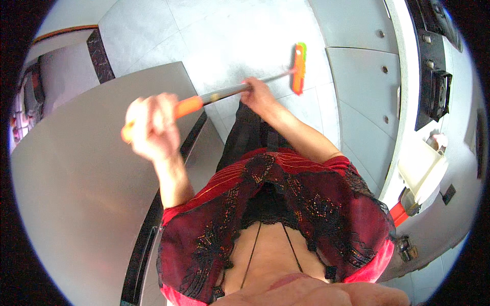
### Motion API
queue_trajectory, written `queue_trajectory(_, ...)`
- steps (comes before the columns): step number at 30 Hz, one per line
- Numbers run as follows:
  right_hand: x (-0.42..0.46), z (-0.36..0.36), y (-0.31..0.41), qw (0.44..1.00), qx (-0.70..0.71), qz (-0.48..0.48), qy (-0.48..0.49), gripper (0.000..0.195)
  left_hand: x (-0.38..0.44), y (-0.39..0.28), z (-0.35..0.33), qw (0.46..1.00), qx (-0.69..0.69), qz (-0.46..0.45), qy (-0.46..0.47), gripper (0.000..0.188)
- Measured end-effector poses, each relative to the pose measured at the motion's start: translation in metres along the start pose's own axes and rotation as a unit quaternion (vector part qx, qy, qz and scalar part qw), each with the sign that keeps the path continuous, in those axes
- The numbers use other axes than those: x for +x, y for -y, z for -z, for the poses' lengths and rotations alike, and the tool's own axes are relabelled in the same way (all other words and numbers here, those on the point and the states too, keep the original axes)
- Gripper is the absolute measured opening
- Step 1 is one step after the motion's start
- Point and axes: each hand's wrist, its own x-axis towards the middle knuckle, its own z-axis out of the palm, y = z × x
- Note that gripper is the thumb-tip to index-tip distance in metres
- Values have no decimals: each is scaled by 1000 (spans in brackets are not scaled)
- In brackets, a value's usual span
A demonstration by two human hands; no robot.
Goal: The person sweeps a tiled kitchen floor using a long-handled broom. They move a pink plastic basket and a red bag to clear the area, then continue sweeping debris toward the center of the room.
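My left hand (155, 126) is closed around the orange grip near the upper end of a long broom handle (226, 93); it looks slightly blurred. Farther down the same handle, my right hand (258, 95) grips the dark shaft. The handle slants across in front of me to the orange broom head (297, 70), whose bristles show green and red-orange along the edges. The broom head is over the pale tiled floor (214, 34), close to the cabinet fronts on the right; whether it touches the floor cannot be told.
A large grey refrigerator-like appliance (88, 145) stands close on the left. Along the right run grey cabinets (363, 76) with round knobs under a counter, which bears a black gas stove (438, 93) and pale containers (419, 164). A dark doorway threshold (100, 55) lies at the upper left.
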Motion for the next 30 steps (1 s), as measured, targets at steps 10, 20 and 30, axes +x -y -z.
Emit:
queue_trajectory(10, 72, -14, -25, 999, 4, -47, -12, 11, 24, 21, -12, 987, 153, -42, 12, 38)
queue_trajectory(20, 116, -174, -32, 982, 6, -71, 174, 15, 30, -8, -35, 928, 284, -209, 116, 29)
queue_trajectory(30, 17, -175, -5, 968, -110, -59, 220, 24, -3, -71, -50, 933, 210, -293, 11, 34)
